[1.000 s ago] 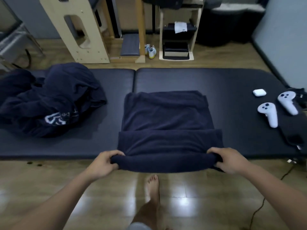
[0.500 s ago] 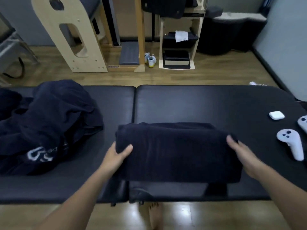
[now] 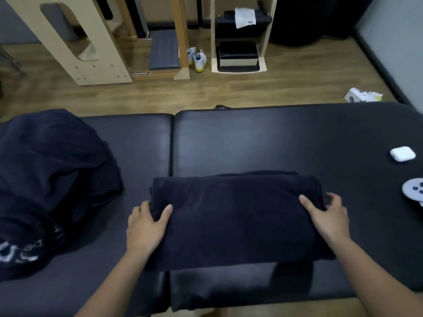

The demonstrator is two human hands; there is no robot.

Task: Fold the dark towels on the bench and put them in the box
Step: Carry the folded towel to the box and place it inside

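- The folded towel (image 3: pixel 235 223) is at lower centre of the frame. It's a thick dark rectangle lying across the desk (image 3: pixel 251 143), mostly on the right pad, with its left end just over the seam between the two pads.
- The left hand (image 3: pixel 146 227) has the towel's left end: thumb on top, fingers (image 3: pixel 138 211) curled round the edge, so it's gripping it.
- Same deal for the right hand (image 3: pixel 327 217) at the other end. The thumb lies flat on top and the fingers (image 3: pixel 335 200) wrap round the side of the fold.
- On the left side of the frame there's a pile of dark towels (image 3: pixel 50 179), unfolded and heaped on the left pad, with some white lettering showing at bottom left. It's near the folded one but not touching.
- At the right edge, on the desk, sits a small white earbud case (image 3: pixel 402 153), lid closed. Below it is a white controller (image 3: pixel 414 190), cut off by the frame. Both are apart from the towel.
- Containers: at upper centre a wooden shelf unit (image 3: pixel 267 37) stands on the floor behind the desk.
- Its top shelf holds a dark bin (image 3: pixel 226 25) with a white sheet (image 3: pixel 245 17) hanging over it. The lower shelf has a dark box (image 3: pixel 238 56) with a pale band along the front. Can't tell what's inside either.
- A small white carton (image 3: pixel 353 96) lies on the floor at upper right, just past the desk's far edge. Its contents aren't visible.
- A pair of light shoes (image 3: pixel 197 58) sits left of the shelf unit.
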